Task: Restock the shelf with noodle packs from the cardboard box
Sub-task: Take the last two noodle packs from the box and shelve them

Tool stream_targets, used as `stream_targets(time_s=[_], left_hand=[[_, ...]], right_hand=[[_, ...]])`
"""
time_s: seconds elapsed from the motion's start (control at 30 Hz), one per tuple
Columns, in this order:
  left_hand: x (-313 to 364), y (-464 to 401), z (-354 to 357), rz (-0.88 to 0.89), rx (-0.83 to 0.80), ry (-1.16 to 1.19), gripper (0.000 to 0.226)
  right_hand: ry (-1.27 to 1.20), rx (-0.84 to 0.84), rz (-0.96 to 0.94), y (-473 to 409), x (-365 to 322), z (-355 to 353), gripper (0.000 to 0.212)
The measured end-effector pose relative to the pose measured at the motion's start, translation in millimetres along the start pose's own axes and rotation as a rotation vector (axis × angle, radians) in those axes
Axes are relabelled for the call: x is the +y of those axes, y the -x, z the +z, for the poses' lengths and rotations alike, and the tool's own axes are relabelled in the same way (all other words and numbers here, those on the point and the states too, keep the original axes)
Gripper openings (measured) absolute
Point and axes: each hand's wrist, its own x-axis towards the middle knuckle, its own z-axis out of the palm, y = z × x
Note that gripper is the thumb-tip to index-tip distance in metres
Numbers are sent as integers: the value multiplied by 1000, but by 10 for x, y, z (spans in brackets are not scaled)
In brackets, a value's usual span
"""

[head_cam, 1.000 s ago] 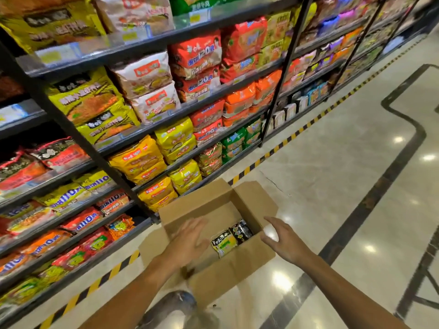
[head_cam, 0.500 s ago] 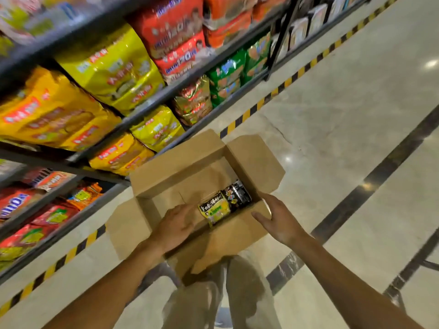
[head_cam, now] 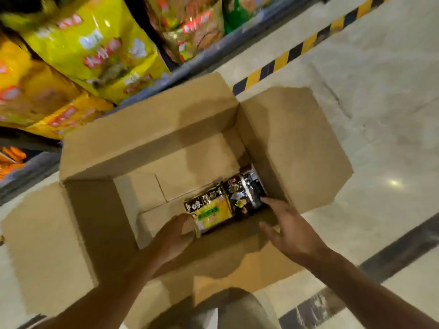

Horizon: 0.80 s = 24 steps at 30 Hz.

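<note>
Down in the cardboard box (head_cam: 147, 138), noodle pack (head_cam: 211, 211) lies between spread hands.

Your left hand (head_cam: 174, 236) and right hand (head_cam: 288, 230) are bare, with no gloves, rings or watch. Your forearms carry no sleeves. Your trousers (head_cam: 234, 309) are grey-beige.

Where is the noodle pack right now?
In the head view, the noodle pack lies at the bottom of the open cardboard box, in its near right corner, between the left hand and the right hand.
</note>
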Motion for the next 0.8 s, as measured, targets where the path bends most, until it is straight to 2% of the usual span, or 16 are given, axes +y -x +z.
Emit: stream_targets(time_s=[0.2, 0.3, 0.33, 0.43, 0.6, 0.67, 0.7, 0.77, 0.8], left_hand=[[-340, -874, 495, -247, 25, 355, 59], [-421, -1172, 689, -346, 56, 499, 49], [-421, -1250, 733, -369, 67, 519, 49], [-439, -1450, 860, -415, 142, 481, 79], [-384, -1487, 966, -518, 349, 587, 79], [-457, -1489, 990, -555, 344, 678, 68], [-485, -1475, 983, -566, 314, 752, 53], [-540, -1415, 958, -537, 224, 824, 27], [-557, -1380, 938, -509, 199, 836, 22]], right_hand=[[-33, -64, 69, -716, 328, 544, 65], [-18, -105, 95, -988, 440, 742, 68], [-19, -100, 102, -1056, 479, 778, 68], [-58, -86, 162, -1244, 561, 831, 69], [16, -121, 258, -1501, 645, 870, 80], [73, -166, 293, -1532, 651, 893, 84], [121, -185, 280, -1528, 657, 911, 85], [261, -206, 173, -1489, 654, 942, 83], [320, -208, 112, -1474, 644, 957, 81]])
